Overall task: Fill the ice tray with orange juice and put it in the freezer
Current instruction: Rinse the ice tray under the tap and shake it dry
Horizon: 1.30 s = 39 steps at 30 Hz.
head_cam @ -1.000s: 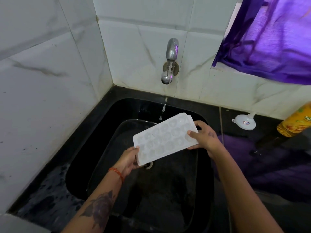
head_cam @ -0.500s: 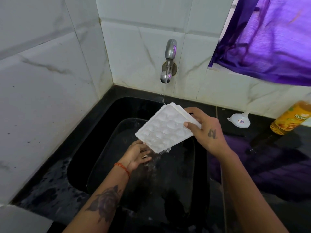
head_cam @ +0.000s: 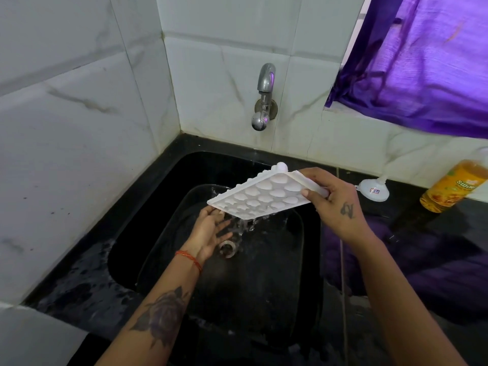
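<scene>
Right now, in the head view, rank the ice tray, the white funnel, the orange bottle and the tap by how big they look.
1. Ice tray, clearly largest.
2. Orange bottle, though the frame edge cuts it off.
3. Tap.
4. White funnel.
Tap and funnel look close in size, and they sit at different distances, so that order is unsure.

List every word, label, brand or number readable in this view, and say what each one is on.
"SU..." in yellow letters on the label of the orange bottle; the rest of the word is blurred and cut off at the frame edge.
A small red and blue sticker on the white funnel: too small to read.
A dark tattoo mark on the back of the right hand: not legible as text.
</scene>
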{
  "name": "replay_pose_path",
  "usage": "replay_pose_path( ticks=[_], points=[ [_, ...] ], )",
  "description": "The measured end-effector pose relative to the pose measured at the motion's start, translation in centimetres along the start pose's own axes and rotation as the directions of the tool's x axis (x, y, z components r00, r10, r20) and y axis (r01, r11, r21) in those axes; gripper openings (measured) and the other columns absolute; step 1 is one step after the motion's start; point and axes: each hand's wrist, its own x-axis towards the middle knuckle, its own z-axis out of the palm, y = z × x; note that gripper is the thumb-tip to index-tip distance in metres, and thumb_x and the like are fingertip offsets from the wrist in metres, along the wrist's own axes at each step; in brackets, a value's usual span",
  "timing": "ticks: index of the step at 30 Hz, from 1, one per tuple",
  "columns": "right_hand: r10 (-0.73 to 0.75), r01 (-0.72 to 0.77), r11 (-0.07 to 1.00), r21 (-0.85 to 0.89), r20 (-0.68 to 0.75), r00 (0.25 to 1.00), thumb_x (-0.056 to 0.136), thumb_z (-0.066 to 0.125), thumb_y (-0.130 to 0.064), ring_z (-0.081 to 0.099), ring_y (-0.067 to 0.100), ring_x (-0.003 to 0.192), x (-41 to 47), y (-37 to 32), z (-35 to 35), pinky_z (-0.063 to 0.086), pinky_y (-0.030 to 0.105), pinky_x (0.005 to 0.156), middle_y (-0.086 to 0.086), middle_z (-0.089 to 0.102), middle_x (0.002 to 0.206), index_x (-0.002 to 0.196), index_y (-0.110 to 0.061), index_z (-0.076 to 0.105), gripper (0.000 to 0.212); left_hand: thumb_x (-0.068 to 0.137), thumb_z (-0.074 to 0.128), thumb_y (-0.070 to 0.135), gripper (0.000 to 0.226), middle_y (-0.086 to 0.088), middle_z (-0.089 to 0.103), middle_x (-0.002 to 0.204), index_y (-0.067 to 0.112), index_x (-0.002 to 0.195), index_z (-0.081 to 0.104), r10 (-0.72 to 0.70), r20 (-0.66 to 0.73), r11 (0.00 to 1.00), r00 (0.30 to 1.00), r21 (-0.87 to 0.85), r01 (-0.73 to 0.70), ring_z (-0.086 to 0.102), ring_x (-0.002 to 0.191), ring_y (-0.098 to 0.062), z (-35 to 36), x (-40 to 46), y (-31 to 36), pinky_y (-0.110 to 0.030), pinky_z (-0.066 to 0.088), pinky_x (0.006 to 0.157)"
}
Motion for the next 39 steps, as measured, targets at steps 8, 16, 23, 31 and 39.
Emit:
replay_pose_path(
  ticks=[8,16,23,31,39],
  points=[
    [-0.003,0.001,1.0,-0.025,-0.092,0.996,0.08,0.06,0.004,0.064,0.019,0.094,-0.9,0.4,-0.7,0.051,0.035,0.081,-0.002,0.07,0.101,0.105,-0.019,0.068,0.035,0.094,0.039,-0.004,0.055,0.009,0.049,0.121,0.034,0.132,0.033,0.139,-0.005,0.989,0.99,0.045,-0.138,0.053,0.11,-0.018,1.1,-1.5,0.3,-0.044,0.045,0.088],
    [-0.225,0.195,0.973,-0.123,-0.321,0.92,0.073,0.06,0.018,0.064,0.019,0.104,-2.6,1.8,0.2,0.05,0.028,0.092,0.003,0.069,0.107,0.099,-0.004,0.07,0.036,0.093,0.045,-0.001,0.068,0.015,0.042,0.138,0.04,0.143,0.024,0.342,0.049,0.924,0.939,0.163,-0.345,0.052,0.111,-0.01,0.8,-2.2,0.5,-0.037,0.043,0.085],
    [-0.248,0.226,0.968,-0.11,-0.274,0.929,0.074,0.059,0.02,0.064,0.021,0.108,-4.5,2.9,1.1,0.053,0.04,0.091,0.007,0.069,0.108,0.094,-0.004,0.071,0.033,0.09,0.046,-0.005,0.065,0.013,0.048,0.139,0.038,0.137,0.033,0.326,0.03,0.928,0.945,0.181,-0.325,0.056,0.097,-0.003,-0.5,-2.7,-0.7,-0.026,0.045,0.071],
    [-0.211,0.181,0.975,-0.129,-0.271,0.939,0.07,0.06,0.022,0.065,0.017,0.103,-6.3,4.2,2.7,0.05,0.026,0.09,-0.004,0.065,0.105,0.089,-0.006,0.072,0.036,0.087,0.043,-0.015,0.083,0.013,0.039,0.145,0.042,0.143,0.02,0.254,0.095,0.919,0.962,0.285,-0.271,0.06,0.093,0.007,-1.6,-2.7,-1.7,-0.018,0.053,0.062],
    [0.076,-0.084,0.995,-0.062,-0.124,0.989,0.073,0.058,0.008,0.068,0.016,0.086,-8.2,5.0,3.1,0.051,0.023,0.077,-0.001,0.073,0.099,0.098,-0.013,0.07,0.034,0.085,0.048,-0.015,0.082,0.02,0.048,0.133,0.045,0.136,0.027,0.219,0.088,0.931,0.972,0.278,-0.235,0.057,0.101,-0.007,-2.1,-2.8,-3.6,-0.02,0.052,0.059]
  ],
)
